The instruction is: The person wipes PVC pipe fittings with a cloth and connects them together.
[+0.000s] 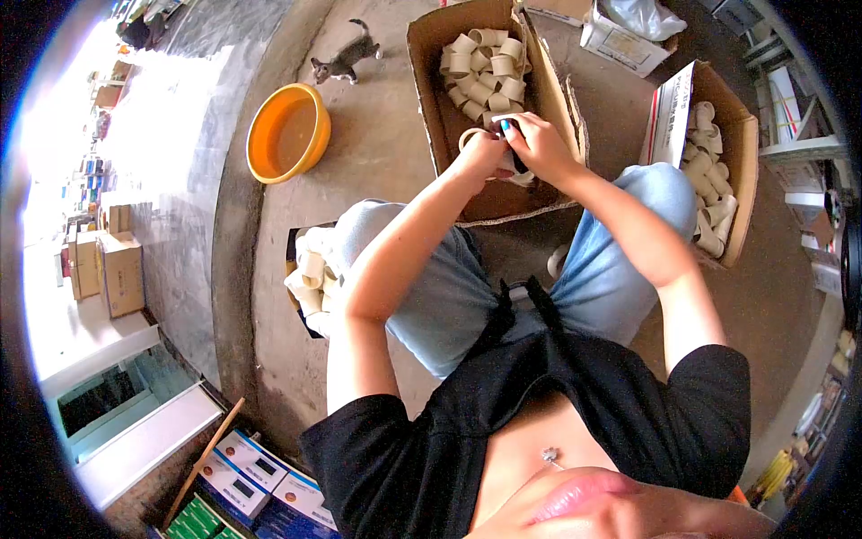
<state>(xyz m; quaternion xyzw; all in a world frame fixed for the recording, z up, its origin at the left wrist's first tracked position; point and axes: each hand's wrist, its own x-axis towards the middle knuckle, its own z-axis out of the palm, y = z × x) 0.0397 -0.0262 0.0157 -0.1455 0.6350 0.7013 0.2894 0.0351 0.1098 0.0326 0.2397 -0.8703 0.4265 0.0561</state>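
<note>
My two hands meet over the near end of an open cardboard box [437, 135] between my knees. My left hand [483, 162] is closed around a beige plastic pipe fitting [470, 135], whose round rim shows above the fingers. Pressed close beside it, my right hand [539, 148] is closed too, with a small blue spot at the thumb tip. A dark and whitish thing shows between the hands, too hidden to name. Many beige pipe fittings [485, 67] lie heaped at the box's far end.
More fittings fill a cardboard box [743, 171] to the right and a smaller box by my left knee, where beige fittings [312, 269] show. An orange basin [321, 135] and a kitten [346, 61] are on the floor at left. Packaged boxes [238, 476] stand lower left.
</note>
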